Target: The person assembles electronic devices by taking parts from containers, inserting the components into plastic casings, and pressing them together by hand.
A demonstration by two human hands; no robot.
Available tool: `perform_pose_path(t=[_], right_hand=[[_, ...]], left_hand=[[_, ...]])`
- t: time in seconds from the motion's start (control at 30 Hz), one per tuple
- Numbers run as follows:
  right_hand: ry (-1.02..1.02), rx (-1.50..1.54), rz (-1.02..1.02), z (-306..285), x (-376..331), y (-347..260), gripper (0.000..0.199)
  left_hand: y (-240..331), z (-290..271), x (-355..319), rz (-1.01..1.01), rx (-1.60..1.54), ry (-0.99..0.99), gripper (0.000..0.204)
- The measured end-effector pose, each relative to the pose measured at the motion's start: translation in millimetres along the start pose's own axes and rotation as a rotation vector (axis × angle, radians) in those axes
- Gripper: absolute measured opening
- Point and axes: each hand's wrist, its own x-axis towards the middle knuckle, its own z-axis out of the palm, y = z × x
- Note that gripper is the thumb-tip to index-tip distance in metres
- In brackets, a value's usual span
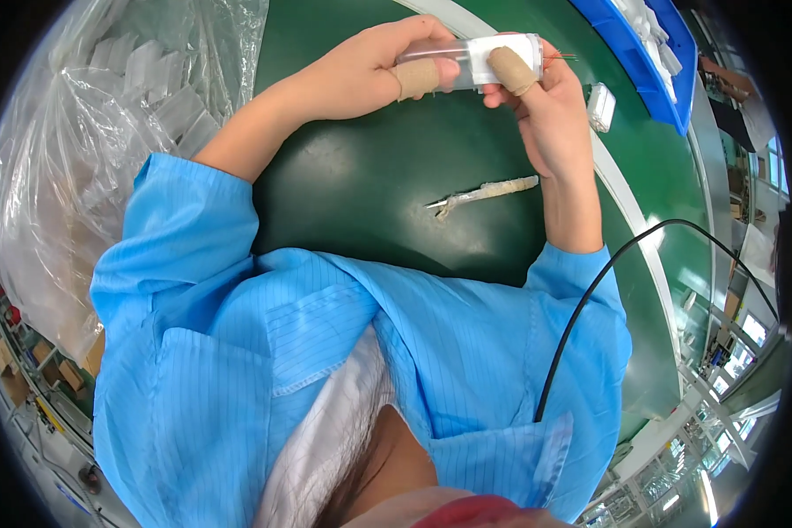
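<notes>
A clear plastic sleeve is held over the far side of the green table by both hands. Inside its right part sits a white block, with thin red wires sticking out past the right end. My left hand is closed round the sleeve's left end, tape wrapped on its thumb. At the other end, my right hand grips the sleeve and block, its taped thumb pressed on top and its other fingers partly hidden beneath. Nearer to me lies a thin pointed tool with a tape-wrapped handle.
A large clear bag full of clear plastic sleeves stands at the left. Another white block lies right of my right hand. At the far right is a blue bin of white pieces. A black cable arches by my right arm.
</notes>
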Motion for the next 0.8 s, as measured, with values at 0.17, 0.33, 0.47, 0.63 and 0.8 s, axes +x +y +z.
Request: perform_pose_path(t=[0.17,0.33,0.47,0.63,0.8], right_hand=[[0.106,-0.356,-0.245,3.8,-2.6,3.8,0.035],[0.071,0.228,-0.165,8.1,-1.1,15.2,0.03],[0.171,0.258,-0.173,26.5,-8.7,12.6,0.029],[0.058,-0.227,-0.085,-1.6,-3.4,1.6,0.037],[-0.008,-0.294,-0.063,-3.2,-3.6,-8.2,0.042]], left_hand=[[-6.0,2.7,-0.7,-0.04,-0.188,0.065,0.03],[2.0,5.4,-2.4,0.036,0.061,0.09,0.03],[2.7,7.1,-4.0,0.053,0.051,0.081,0.03],[0.6,9.8,-5.3,-0.065,-0.202,0.071,0.03],[0.6,11.6,-1.7,-0.06,-0.293,0.053,0.032]])
